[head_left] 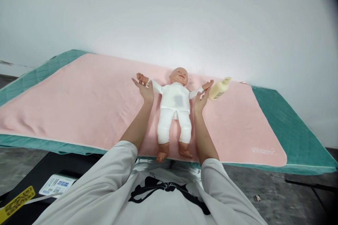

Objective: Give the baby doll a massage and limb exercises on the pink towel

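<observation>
A baby doll (175, 98) in white clothes lies on its back, head toward the wall and arms spread wide. My left hand (146, 92) is at the doll's forearm on the left, thumb on one side and fingers on the other, loosely holding it near the wrist. Around the doll's other forearm, my right hand (200, 103) has its thumb and fingers in a light hold. Just beyond my right hand, a pale yellow pump bottle (218, 90) leans to the right beside the doll's hand.
Beneath the doll is a pink mat (105, 95) over a green padded cover (287, 123). A pale wall (169, 17) rises behind. At the lower left, a white labelled packet (56, 185) lies on a black surface (76, 163) below the green edge.
</observation>
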A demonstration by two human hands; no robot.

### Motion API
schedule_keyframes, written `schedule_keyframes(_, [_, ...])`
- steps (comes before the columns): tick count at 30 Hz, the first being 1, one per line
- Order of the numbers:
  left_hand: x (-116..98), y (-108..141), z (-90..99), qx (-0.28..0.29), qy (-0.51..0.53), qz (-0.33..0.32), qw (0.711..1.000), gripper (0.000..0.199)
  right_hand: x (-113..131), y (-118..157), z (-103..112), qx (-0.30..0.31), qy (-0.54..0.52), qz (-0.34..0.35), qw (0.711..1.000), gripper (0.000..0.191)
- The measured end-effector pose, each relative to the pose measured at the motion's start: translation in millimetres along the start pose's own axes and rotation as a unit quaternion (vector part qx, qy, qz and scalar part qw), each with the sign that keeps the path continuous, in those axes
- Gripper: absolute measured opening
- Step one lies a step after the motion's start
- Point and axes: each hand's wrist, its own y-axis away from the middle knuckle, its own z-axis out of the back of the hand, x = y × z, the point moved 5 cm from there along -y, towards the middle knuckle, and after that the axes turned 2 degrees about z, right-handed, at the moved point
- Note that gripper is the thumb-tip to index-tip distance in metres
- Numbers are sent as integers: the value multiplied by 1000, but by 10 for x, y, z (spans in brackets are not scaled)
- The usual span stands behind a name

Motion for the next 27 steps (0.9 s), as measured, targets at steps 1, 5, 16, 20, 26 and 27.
schedule_keyframes(1, [-15, -30, -47, 1, -22, -6, 1000, 95, 25, -53, -17, 2, 13, 31, 999, 68])
schedule_keyframes(5, [-57, -134, -238, 8, -77, -37, 996, 78, 27, -294, -96, 38, 47, 119, 991, 66])
schedule_keyframes(16, [0, -298, -744, 149, -180, -26, 972, 82, -323, -710, -342, 88, 63, 102, 989, 57])
schedule_keyframes(20, [61, -371, -842, 177, -269, -18, 947, 78, -382, -802, -390, 92, 77, 47, 992, 52])
schedule_keyframes(26, [33, -571, -920, 151, -366, -34, 918, 34, -353, -1039, -471, 74, 153, -34, 985, 37])
schedule_keyframes(27, [21, -611, -927, 142, -369, -29, 918, 29, -357, -1088, -477, 77, 170, -43, 981, 36])
